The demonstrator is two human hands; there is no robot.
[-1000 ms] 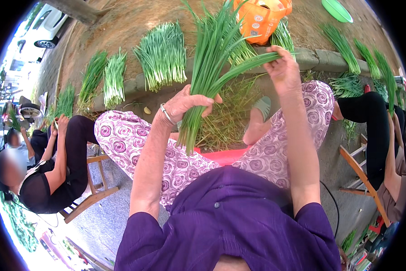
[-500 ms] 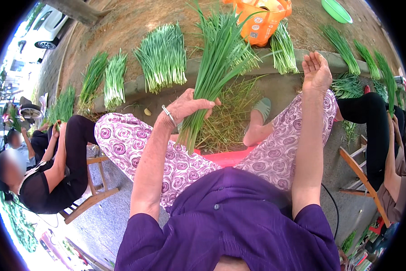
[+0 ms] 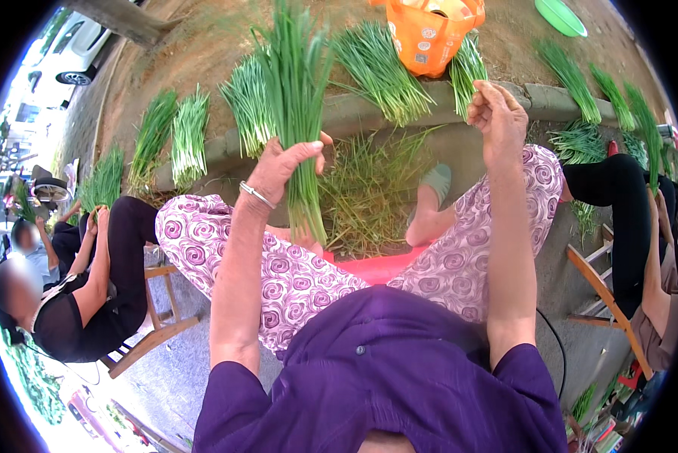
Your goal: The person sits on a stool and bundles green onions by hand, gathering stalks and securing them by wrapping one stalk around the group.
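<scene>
A bunch of garlic chives (image 3: 297, 106) stands almost upright in my left hand (image 3: 284, 166). My fingers are wrapped around its lower part, with the thumb across the front, and the pale cut ends point down between my knees. The leaf tips are blurred. My right hand (image 3: 499, 121) is raised above my right knee, apart from the bunch. Its fingers are loosely bent and apart, and I see nothing in them. Below and between the hands lies a heap of loose, yellowish chive trimmings (image 3: 376, 196).
Chive bunches (image 3: 384, 72) lie along the kerb (image 3: 222, 147), near an orange bag (image 3: 433, 38). A green basin (image 3: 561, 16) is at the far right. People work on both sides, seated by wooden chairs (image 3: 158, 343). Something red (image 3: 384, 264) shows between my legs.
My left hand has moved left with the chives, which tilt more upright now. My right hand has shifted slightly left, and its outstretched fingers have bent.
</scene>
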